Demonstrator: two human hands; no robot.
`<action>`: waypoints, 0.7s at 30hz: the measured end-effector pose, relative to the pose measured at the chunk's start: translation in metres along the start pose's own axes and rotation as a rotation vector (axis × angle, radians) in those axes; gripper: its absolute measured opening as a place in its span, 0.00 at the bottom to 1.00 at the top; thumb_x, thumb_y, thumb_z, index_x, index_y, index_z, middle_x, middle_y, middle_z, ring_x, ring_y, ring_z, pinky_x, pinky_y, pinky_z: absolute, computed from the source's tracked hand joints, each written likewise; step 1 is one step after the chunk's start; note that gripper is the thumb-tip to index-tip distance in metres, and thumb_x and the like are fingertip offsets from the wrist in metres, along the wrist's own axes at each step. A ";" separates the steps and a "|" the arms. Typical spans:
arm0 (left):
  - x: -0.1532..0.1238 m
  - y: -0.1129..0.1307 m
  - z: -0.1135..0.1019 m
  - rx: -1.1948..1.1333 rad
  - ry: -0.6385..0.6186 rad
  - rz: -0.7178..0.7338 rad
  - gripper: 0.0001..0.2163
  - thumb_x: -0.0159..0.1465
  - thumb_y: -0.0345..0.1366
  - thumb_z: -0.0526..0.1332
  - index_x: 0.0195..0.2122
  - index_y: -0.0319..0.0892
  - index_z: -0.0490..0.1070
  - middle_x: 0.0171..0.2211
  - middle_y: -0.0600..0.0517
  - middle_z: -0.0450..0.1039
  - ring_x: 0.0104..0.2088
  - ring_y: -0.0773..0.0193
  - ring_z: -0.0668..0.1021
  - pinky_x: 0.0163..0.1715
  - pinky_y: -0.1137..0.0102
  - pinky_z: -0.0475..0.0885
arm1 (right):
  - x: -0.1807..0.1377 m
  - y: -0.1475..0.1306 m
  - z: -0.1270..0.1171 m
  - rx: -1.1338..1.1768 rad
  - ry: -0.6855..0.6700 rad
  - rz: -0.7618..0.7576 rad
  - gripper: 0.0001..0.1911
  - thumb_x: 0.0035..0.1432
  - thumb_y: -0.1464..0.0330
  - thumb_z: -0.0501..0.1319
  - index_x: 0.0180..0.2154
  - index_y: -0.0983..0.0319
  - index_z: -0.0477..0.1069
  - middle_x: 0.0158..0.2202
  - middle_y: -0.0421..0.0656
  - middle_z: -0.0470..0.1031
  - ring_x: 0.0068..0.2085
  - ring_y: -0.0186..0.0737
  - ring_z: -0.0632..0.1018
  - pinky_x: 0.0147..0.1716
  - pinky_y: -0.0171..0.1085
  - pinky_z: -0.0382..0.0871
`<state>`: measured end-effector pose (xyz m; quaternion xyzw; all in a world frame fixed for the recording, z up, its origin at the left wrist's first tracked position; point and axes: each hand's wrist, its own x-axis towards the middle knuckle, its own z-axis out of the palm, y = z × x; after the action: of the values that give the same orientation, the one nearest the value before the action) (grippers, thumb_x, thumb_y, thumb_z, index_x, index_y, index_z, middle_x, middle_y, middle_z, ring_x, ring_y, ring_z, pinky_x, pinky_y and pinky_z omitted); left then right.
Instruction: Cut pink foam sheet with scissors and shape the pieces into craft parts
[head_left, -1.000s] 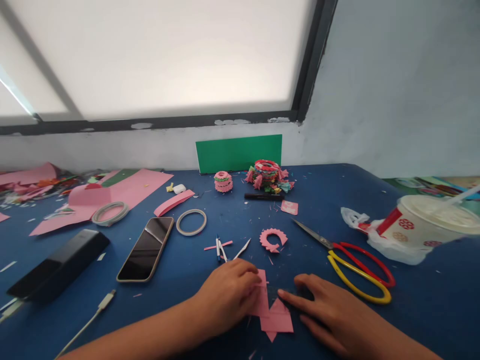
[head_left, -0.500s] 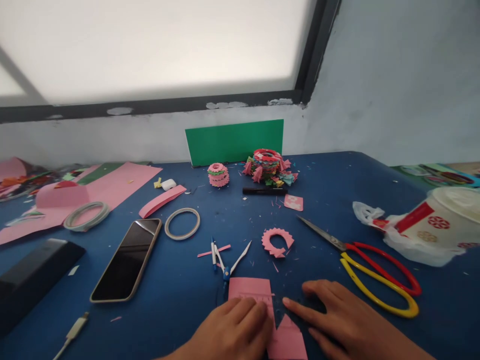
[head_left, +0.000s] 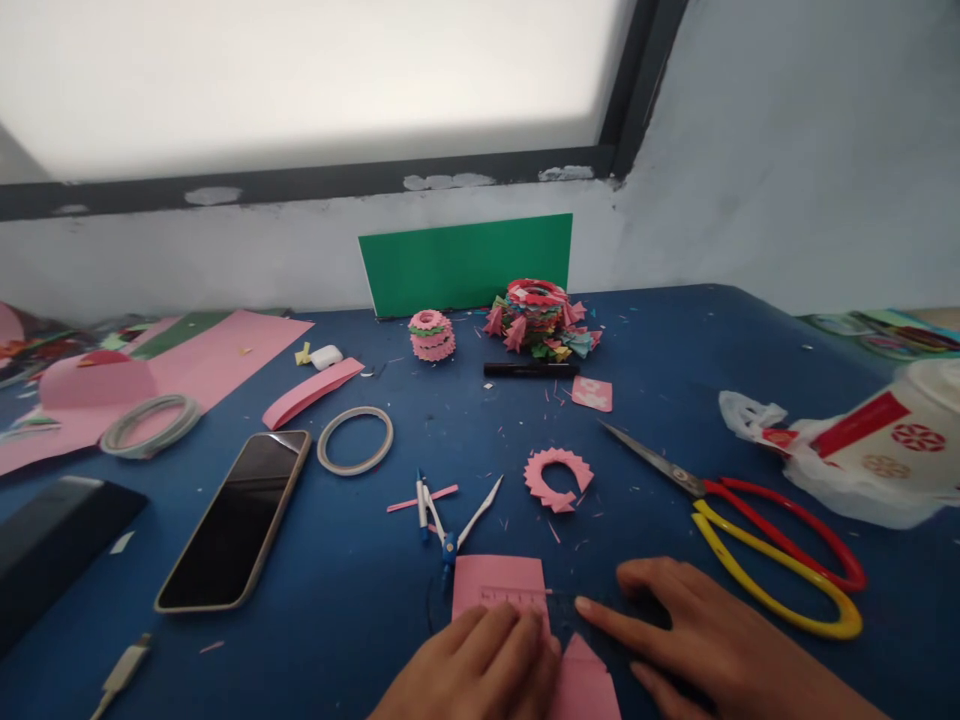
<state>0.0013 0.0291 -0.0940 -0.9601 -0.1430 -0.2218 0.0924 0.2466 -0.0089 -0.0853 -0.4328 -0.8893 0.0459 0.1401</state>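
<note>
My left hand (head_left: 476,660) rests on a pink paper strip (head_left: 499,572), its fingers bunched and bent, pressing or gripping the paper; the fingertips are partly hidden. A clear ruler (head_left: 514,596) lies across the strip, its markings showing above the knuckles. Beside that hand is another pink paper piece (head_left: 589,685) with a pointed tip, partly covered. My right hand (head_left: 694,640) lies at the right with fingers apart, the index finger stretched toward the ruler's side; whether it touches the ruler is hard to see. Just beyond the strip lies a blue and white compass (head_left: 450,545), legs spread.
Farther out lie a pink zigzag ring (head_left: 541,490), red-and-yellow-handled scissors (head_left: 701,487), a black pen (head_left: 531,370) and a tape roll (head_left: 325,455). A phone (head_left: 236,525) and a cable (head_left: 124,668) are left. A bagged cup (head_left: 885,440) stands right. Folded-paper pieces (head_left: 433,337) stand at the back.
The view has tilted down and shifted slightly. The left hand has slid a little to the right on the paper, showing more of the ruler's markings. The right hand looks nearly the same.
</note>
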 end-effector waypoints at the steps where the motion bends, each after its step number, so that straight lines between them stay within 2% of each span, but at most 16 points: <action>1: 0.000 0.000 0.000 0.002 0.000 -0.003 0.10 0.64 0.26 0.50 0.41 0.34 0.70 0.35 0.46 0.74 0.34 0.63 0.78 0.35 0.71 0.76 | 0.000 0.000 0.000 -0.005 0.003 -0.003 0.29 0.50 0.73 0.57 0.55 0.52 0.63 0.43 0.48 0.73 0.40 0.45 0.77 0.34 0.41 0.75; 21: 0.004 0.001 -0.005 -0.033 -0.012 -0.020 0.12 0.65 0.25 0.47 0.41 0.32 0.70 0.35 0.46 0.75 0.34 0.61 0.78 0.34 0.70 0.76 | -0.005 0.001 0.002 0.064 -0.055 0.068 0.29 0.53 0.72 0.56 0.57 0.48 0.59 0.46 0.46 0.71 0.43 0.44 0.75 0.38 0.41 0.74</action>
<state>0.0029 0.0276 -0.0883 -0.9613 -0.1496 -0.2194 0.0732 0.2496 -0.0118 -0.0889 -0.4567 -0.8757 0.0909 0.1279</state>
